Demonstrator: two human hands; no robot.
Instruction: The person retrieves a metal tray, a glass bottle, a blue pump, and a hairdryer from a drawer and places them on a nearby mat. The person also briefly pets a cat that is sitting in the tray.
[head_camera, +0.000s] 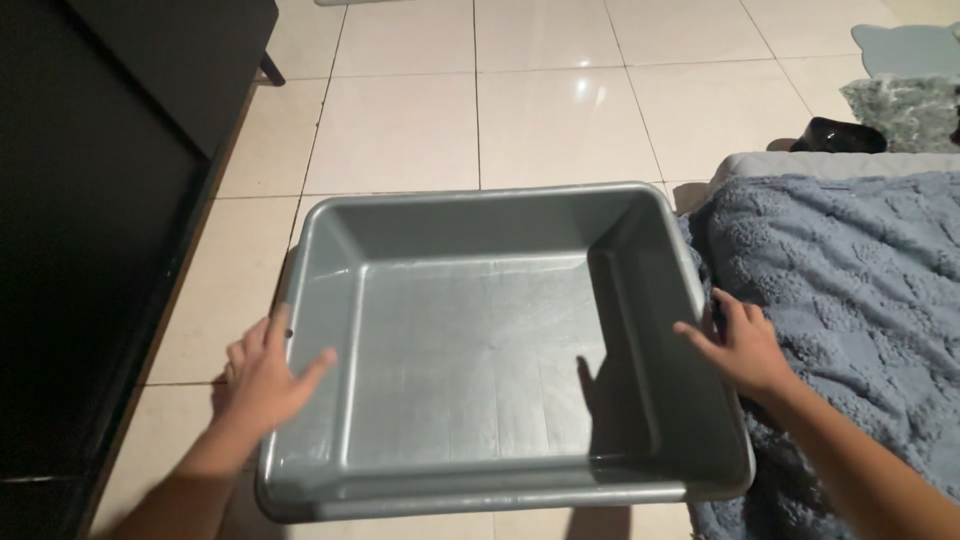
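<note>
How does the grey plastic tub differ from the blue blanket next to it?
The grey plastic tub is rigid, smooth and glossy; the blue fuzzy blanket is soft, textured and matte. The tub is gripped on both sides by the left hand and right hand; the blanket lies draped at the right. Both are muted, cool-coloured.

Home, tiled floor (560, 110), blue blanket (850, 290)

A grey tub (480, 340) sits over the tiled floor (540, 110), its inside bare. The left hand (265, 375) grips its left rim and the right hand (745, 345) its right rim, beside a blue blanket (860, 300)
</note>
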